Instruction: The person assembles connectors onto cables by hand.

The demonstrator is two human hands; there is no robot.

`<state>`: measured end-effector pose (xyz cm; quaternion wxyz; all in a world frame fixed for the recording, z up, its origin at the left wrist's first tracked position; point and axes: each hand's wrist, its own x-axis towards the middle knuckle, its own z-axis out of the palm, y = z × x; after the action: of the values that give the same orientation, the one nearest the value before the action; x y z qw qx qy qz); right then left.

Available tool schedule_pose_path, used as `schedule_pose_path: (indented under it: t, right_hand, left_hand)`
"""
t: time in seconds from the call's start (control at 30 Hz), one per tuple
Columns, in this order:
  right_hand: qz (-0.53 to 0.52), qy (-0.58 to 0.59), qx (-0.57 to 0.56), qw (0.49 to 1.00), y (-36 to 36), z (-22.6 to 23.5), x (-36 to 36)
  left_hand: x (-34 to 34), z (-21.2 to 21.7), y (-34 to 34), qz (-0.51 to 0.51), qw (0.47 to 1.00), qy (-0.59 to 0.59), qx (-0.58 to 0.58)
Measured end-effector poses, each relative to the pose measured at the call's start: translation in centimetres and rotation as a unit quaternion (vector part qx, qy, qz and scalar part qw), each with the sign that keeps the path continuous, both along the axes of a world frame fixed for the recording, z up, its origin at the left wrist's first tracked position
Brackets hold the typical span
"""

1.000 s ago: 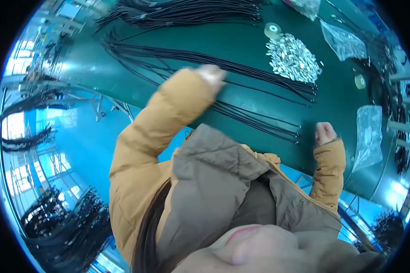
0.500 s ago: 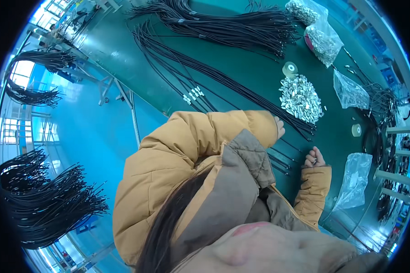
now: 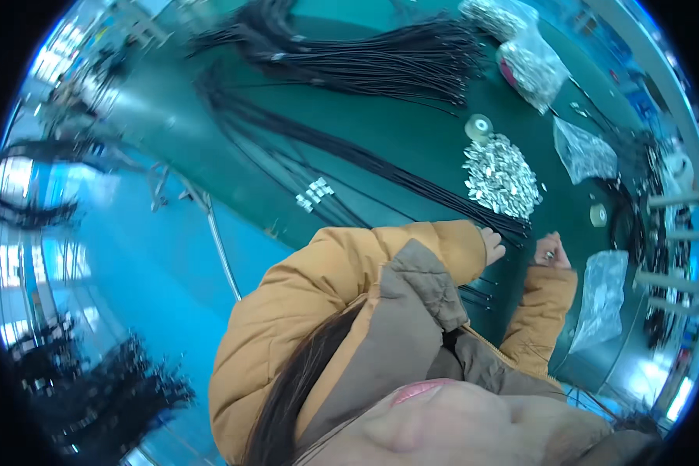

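Note:
My left hand [image 3: 493,245] reaches across from a tan padded sleeve, its fingers stretched out and slightly apart beside the tips of a black cable bundle [image 3: 412,177]. Whether it touches a cable is hard to see. To its right, my right hand [image 3: 552,252] is closed, with a small silver piece [image 3: 549,255] showing between the fingers. A heap of small silver metal pieces [image 3: 502,180] lies just beyond both hands. A few separate cable ends [image 3: 478,295] stick out below my left sleeve. White tags [image 3: 315,194] sit on several cables further left.
A thicker black cable bundle [image 3: 380,62] lies at the far side of the green table [image 3: 171,147]. Clear bags of metal pieces [image 3: 532,66], tape rolls [image 3: 479,126] and a flat plastic bag [image 3: 602,299] lie around the heap. More cables [image 3: 101,396] hang at the left.
The view has shifted, blurring the left side. My right hand has moved away from me towards the silver heap, and my left hand has come nearer, so the hands are closer together.

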<state>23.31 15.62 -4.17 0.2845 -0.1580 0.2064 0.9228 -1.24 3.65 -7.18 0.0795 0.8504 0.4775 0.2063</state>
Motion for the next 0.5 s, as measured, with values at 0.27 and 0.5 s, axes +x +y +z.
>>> schedule_pose_path:
  t: [0.27,0.5]
  right_hand:
    - [-0.046,-0.169,0.299,0.938,-3.6,-1.1,-5.7]
    - [-0.056,-0.35,0.298,0.886,-2.7,-0.4,-3.2]
  left_hand:
    - [0.6,-0.3,0.5,0.021,0.989,-0.117,0.092]
    - [0.4,1.5,0.7,0.042,0.988,-0.145,0.01]
